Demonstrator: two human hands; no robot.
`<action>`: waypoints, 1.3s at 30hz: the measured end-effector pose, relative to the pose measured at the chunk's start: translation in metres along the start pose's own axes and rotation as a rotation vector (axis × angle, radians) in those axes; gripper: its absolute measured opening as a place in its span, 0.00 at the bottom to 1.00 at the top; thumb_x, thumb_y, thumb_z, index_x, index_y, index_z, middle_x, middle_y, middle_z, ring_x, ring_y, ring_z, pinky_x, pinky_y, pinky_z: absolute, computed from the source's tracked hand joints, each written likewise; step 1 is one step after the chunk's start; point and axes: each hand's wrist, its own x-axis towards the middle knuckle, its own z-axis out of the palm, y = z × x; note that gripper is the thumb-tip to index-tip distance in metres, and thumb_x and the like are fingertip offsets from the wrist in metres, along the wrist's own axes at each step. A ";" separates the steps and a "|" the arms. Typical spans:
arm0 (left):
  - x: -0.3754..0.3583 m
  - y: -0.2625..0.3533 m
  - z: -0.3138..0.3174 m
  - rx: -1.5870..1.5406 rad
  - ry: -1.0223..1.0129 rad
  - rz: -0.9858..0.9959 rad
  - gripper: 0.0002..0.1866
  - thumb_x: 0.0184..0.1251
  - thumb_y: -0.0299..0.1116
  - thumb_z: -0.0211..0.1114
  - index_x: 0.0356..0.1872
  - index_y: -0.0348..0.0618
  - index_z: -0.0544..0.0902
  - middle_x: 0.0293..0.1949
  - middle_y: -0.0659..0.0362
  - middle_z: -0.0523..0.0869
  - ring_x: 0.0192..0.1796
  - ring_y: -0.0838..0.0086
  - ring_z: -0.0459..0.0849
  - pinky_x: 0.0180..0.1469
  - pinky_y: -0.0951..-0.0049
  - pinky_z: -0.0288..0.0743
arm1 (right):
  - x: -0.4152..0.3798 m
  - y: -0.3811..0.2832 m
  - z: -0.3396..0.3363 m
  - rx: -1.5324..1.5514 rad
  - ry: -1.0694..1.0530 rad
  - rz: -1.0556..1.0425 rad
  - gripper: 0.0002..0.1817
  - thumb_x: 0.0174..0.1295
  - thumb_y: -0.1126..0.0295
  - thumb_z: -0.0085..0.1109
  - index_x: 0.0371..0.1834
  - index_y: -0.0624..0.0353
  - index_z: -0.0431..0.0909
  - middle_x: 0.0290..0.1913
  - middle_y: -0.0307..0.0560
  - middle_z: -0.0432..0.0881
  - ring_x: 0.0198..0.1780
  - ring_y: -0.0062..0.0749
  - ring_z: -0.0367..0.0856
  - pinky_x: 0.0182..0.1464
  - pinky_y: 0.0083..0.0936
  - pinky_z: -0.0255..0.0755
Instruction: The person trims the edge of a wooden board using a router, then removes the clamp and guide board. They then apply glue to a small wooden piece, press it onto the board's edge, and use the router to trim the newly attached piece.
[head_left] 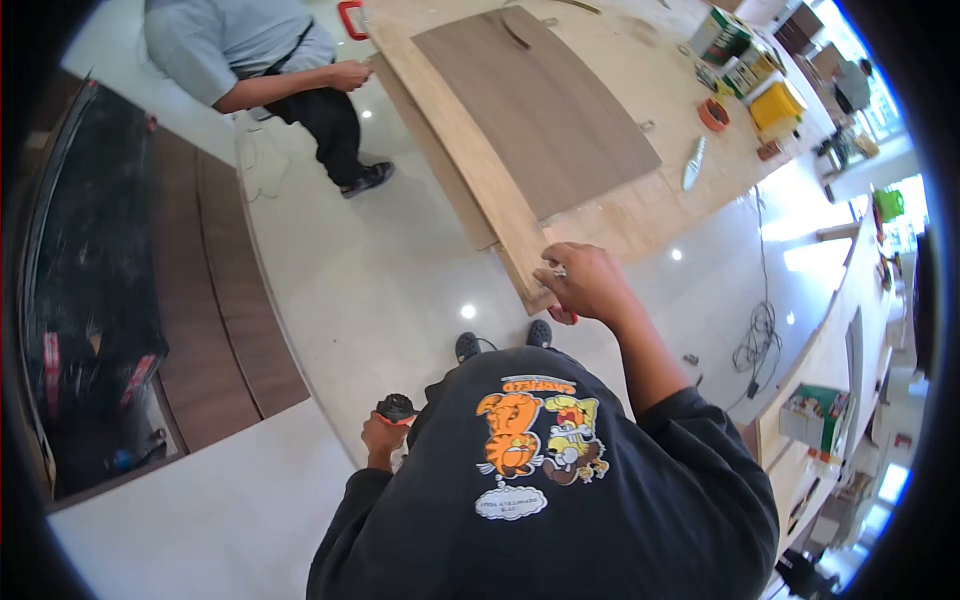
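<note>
Plank (470, 150) lies along the left edge of the worktable (655, 100), my right hand (585, 283) at its near end pinching a small shiny piece (558, 271), my left (384, 436) gripping a power tool (396, 409): seemingly positioning, calling for steadiness.

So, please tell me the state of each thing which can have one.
Left hand: closed on the black tool.
Black tool: held; on or off unclear.
Right hand: curled at the end of the wooden strip.
Wooden strip: projecting past the brown panel.
Brown panel: lying on the table.
Cable: loosely coiled.
</note>
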 end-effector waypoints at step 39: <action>0.013 0.065 -0.038 0.060 -0.107 0.178 0.45 0.41 0.64 0.82 0.52 0.36 0.81 0.48 0.47 0.90 0.54 0.53 0.89 0.59 0.57 0.82 | -0.003 0.009 0.007 0.083 0.183 -0.102 0.14 0.65 0.56 0.65 0.44 0.54 0.88 0.41 0.45 0.90 0.44 0.44 0.88 0.45 0.37 0.80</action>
